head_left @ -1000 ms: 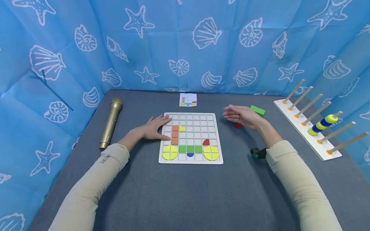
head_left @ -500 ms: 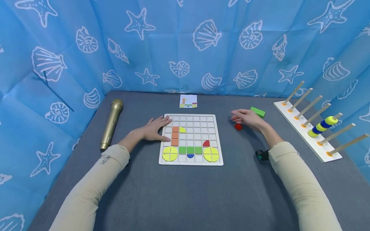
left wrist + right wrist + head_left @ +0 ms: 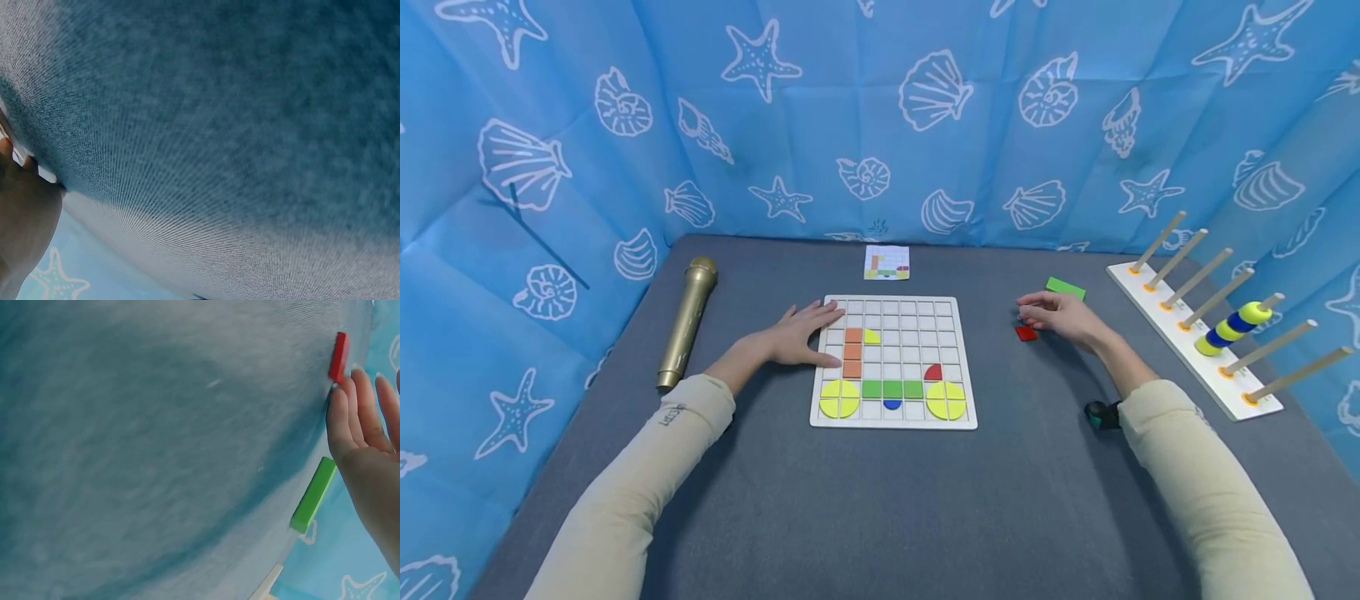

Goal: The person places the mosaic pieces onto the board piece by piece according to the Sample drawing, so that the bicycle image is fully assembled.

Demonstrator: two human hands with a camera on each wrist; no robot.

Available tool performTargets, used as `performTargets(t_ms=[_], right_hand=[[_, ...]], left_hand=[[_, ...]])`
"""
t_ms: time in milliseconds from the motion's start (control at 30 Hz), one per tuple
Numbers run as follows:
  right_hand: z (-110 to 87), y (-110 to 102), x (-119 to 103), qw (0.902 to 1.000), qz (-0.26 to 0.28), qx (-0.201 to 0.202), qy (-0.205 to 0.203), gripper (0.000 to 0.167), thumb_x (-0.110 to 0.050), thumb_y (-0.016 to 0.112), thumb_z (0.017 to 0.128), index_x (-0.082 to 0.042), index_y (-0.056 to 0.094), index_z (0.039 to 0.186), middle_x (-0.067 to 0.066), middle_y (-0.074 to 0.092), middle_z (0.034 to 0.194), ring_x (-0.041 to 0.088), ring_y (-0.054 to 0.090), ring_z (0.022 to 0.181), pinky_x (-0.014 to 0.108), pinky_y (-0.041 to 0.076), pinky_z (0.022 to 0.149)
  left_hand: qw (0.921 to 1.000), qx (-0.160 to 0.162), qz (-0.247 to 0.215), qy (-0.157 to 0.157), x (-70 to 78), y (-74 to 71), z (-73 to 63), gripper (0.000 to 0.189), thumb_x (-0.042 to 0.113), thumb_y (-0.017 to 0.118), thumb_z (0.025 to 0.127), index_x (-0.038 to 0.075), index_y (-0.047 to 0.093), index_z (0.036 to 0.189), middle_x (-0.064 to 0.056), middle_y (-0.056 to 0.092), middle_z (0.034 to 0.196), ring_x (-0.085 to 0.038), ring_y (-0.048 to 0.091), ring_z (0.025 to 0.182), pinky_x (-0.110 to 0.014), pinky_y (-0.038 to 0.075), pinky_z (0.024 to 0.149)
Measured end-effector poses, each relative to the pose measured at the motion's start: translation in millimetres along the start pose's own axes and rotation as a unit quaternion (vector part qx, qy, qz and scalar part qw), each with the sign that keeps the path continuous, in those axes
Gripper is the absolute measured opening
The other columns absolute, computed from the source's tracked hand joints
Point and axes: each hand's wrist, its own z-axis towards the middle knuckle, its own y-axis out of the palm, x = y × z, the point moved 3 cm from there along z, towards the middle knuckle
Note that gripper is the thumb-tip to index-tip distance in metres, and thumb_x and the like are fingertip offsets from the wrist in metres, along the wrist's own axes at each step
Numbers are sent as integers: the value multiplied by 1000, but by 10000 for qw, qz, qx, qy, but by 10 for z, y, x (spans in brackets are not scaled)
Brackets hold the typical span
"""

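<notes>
In the head view, my left hand [image 3: 801, 335] rests with spread fingers on the left edge of a white grid board [image 3: 891, 423]. Orange squares [image 3: 853, 352], green squares [image 3: 892, 389], yellow round-edged pieces [image 3: 839, 398], a red quarter-round piece [image 3: 933, 372] and a blue half-round piece [image 3: 892, 404] lie on its cells. To the right of the board, my right hand [image 3: 1063, 317] has its fingertips right at a small red piece [image 3: 1026, 333]. The right wrist view shows that red piece [image 3: 338, 357] just beyond the fairly straight fingers.
A green block [image 3: 1064, 288] lies behind my right hand. At the far right stands a white peg rack [image 3: 1195, 337] with yellow and blue beads [image 3: 1228, 327] on one peg. A gold microphone [image 3: 688, 323] lies at left, and a pattern card [image 3: 887, 262] behind the board.
My right hand has moved to the right, away from the board. The red piece shows more fully and sits slightly further right. My left hand has stayed on the board.
</notes>
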Motion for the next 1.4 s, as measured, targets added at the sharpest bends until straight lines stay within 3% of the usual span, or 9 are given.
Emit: performTargets(t_ms=[200, 433, 767, 1067, 1400], right_hand=[[-74, -20, 44, 9996, -258, -136, -43, 43, -20, 54, 99, 4, 48, 135, 24, 54, 125, 28, 54, 107, 29, 49, 83], [-142, 9, 72, 9943, -796, -321, -634, 40, -3, 63, 91, 6, 53, 128, 22, 59, 114, 29, 56, 100, 26, 48, 78], [-146, 99, 106, 9846, -1328, -171, -1126, 40, -4, 69, 88, 6, 57, 125, 22, 59, 114, 29, 57, 94, 32, 47, 76], [-160, 95, 93, 9877, -1372, 122, -745, 29, -8, 66, 91, 2, 63, 118, 15, 62, 98, 23, 52, 80, 30, 45, 66], [-193, 202, -27, 9951, -772, 24, -620, 33, -12, 59, 96, 7, 58, 123, 19, 65, 103, 23, 63, 84, 30, 54, 69]], left_hand=[[10000, 18, -59, 55, -4, -2, -4, 95, 57, 65, 84, 16, 16, 155, -7, 6, 159, -29, -1, 144, -56, -4, 110], [10000, 13, -27, 42, -25, 4, -1, 96, 59, 64, 84, 17, 15, 155, -6, 6, 159, -29, -1, 144, -56, -4, 110], [10000, -11, 22, -70, -12, 5, -12, 95, 58, 64, 84, 16, 16, 155, -7, 7, 159, -29, -1, 144, -55, -3, 111], [10000, 20, 12, -42, -14, 4, 3, 95, 58, 64, 84, 16, 16, 154, -8, 8, 159, -29, 0, 144, -56, -3, 110], [10000, 11, -2, -78, -12, 6, 14, 95, 58, 64, 84, 16, 16, 155, -7, 8, 159, -29, 0, 144, -55, -3, 111]])
